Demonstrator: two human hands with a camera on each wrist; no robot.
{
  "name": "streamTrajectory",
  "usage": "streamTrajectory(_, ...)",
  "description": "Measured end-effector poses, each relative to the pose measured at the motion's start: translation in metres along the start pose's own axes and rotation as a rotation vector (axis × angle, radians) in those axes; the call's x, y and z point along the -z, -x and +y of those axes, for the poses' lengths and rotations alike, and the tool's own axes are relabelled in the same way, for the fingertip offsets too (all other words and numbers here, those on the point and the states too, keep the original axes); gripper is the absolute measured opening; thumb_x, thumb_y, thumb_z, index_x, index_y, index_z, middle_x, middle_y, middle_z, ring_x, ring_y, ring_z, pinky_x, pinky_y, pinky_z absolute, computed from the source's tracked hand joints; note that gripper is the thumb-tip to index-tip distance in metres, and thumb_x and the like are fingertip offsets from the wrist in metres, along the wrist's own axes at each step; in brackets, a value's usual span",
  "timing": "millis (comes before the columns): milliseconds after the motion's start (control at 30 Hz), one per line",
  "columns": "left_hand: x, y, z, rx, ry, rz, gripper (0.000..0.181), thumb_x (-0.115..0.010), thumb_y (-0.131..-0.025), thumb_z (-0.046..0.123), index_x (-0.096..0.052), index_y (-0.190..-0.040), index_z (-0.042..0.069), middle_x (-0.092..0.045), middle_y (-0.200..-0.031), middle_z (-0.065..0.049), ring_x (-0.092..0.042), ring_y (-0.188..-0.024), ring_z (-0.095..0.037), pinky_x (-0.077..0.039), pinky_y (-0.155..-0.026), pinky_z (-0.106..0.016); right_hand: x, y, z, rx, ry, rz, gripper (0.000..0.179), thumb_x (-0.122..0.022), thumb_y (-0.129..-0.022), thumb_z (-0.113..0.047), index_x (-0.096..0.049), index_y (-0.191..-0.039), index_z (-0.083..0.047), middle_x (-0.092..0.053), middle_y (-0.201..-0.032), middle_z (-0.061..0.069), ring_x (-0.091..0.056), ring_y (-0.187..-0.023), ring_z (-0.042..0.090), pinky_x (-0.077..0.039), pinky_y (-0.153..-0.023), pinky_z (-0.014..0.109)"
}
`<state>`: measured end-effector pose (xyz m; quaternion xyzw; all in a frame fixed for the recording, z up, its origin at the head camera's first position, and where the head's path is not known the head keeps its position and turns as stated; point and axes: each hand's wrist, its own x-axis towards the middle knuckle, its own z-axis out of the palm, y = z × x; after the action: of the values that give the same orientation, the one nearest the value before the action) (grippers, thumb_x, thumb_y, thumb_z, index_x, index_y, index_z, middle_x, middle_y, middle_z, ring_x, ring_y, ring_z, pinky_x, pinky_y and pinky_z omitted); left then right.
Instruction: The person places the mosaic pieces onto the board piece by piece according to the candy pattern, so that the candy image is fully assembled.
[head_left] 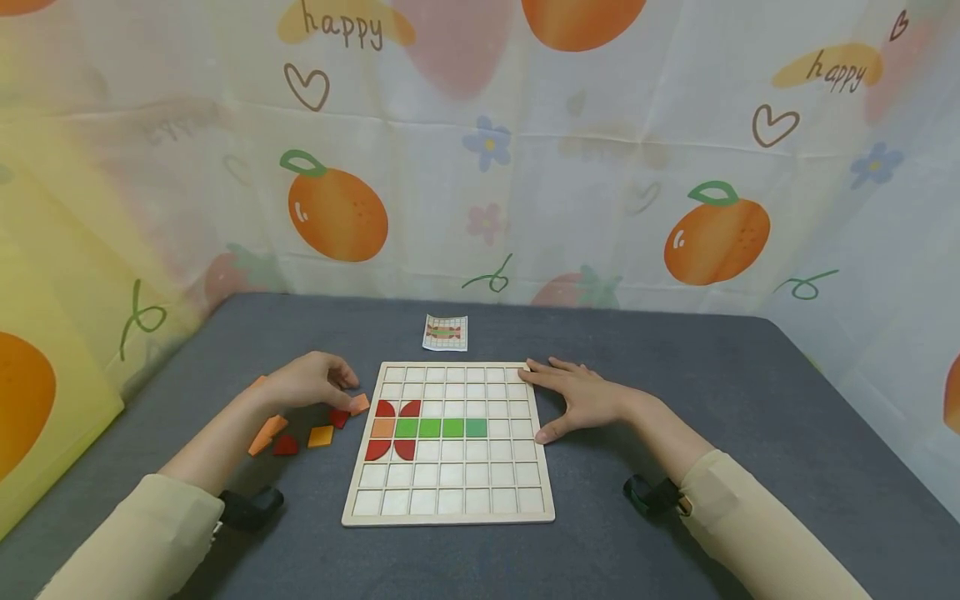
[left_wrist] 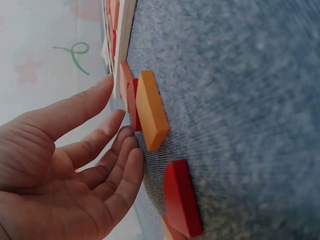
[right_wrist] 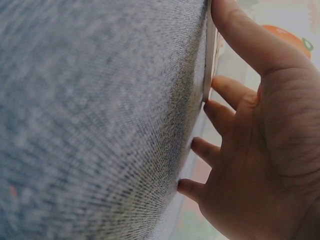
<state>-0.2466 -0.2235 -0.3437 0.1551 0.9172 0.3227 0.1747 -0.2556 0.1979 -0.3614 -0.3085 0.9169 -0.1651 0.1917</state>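
Note:
My left hand hovers left of the board, its thumb right by a light orange square tile. In the left wrist view its fingers are loosely bent with a gap between thumb and fingertips. Beside them lie a red tile and a yellow-orange square tile. My right hand spreads over the right edge of the wooden grid board, thumb and fingertips on its frame. Set in the board are red quarter-circle tiles, a light orange tile and a row of green tiles.
A small pattern card lies behind the board on the dark grey table. Another red tile and several orange tiles are at the left, partly behind the left forearm. A printed curtain hangs behind.

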Motion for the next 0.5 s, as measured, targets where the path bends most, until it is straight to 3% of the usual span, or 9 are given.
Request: streamTrajectory(500, -0.0048, 0.0006, 0.0, 0.018, -0.018, 0.018, 0.038, -0.081, -0.08, 0.026, -0.068, -0.106, 0.0, -0.069, -0.102, -0.011, -0.059, -0.086, -0.016, -0.049, -0.077, -0.031, 0.0, 0.0004, -0.0012, -0.015, 0.003, -0.001, 0.1, -0.073, -0.08, -0.059, -0.022, -0.158, -0.025, -0.011, -0.169, 0.005, -0.001, -0.156, 0.04, -0.003, -0.117, 0.072)
